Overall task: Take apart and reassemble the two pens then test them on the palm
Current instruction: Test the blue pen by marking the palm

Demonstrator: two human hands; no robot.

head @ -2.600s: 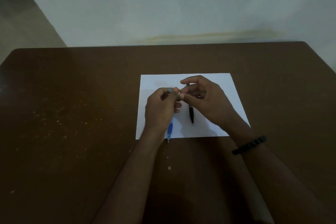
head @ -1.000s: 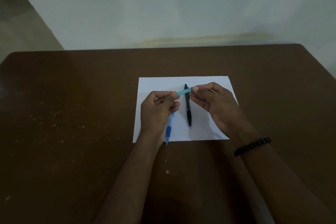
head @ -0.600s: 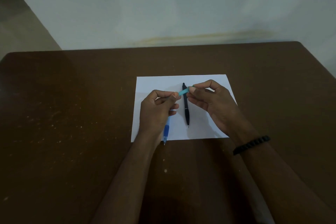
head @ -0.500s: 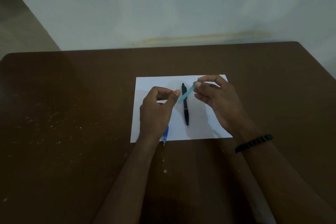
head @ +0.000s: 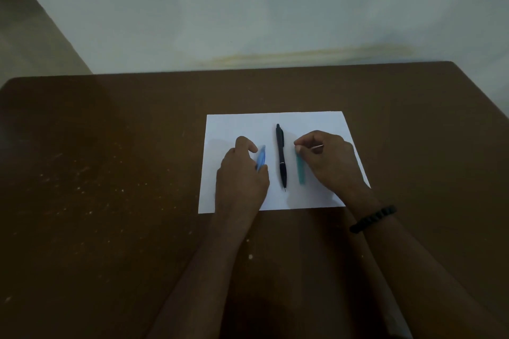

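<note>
Bare forearms; black beaded bracelet (head: 372,218) on right wrist.

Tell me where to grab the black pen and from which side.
Pinch the black pen at mid-barrel, coming straight down from above. It lies flat on the white paper, untouched, with bare paper on both long sides between the left hand and right hand.

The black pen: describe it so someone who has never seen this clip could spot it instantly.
On the brown table lies a white sheet of paper. The black pen lies in its middle, between the left hand and the right hand, touched by neither. It is whole and dark, unlike the blue pen piece and the teal pen piece beside it.
</note>
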